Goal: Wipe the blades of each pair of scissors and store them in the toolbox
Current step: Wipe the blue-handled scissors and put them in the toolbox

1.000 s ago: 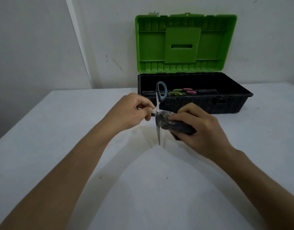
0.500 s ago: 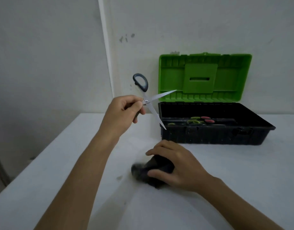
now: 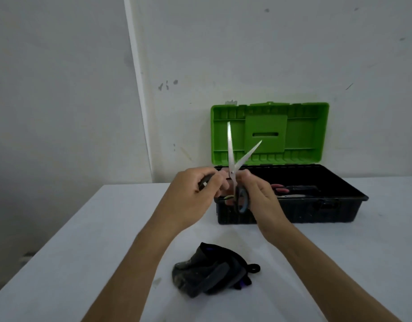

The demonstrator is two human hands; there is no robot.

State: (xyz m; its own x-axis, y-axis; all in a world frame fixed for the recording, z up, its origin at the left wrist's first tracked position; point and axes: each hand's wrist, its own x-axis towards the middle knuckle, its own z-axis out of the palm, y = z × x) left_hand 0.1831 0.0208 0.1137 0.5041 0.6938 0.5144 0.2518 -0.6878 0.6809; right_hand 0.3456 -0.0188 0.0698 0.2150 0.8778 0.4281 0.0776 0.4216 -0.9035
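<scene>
Now the dark cloth (image 3: 212, 273) I was wiping with lies on the white table (image 3: 88, 240), and my left hand (image 3: 195, 196) and right hand (image 3: 258, 196) each grip a handle of the open scissors (image 3: 232, 163), blades up before the toolbox (image 3: 293, 210), so I think putting away comes next.

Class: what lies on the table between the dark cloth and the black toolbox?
Head view: bare white table between cloth and toolbox; only forearms cross above.

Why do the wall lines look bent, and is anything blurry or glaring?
Head view: the wide lens bows the wall edge; light is soft and even, with faint shadows; the scissors blades shine without harsh glare; the cloth looks slightly soft.
</scene>
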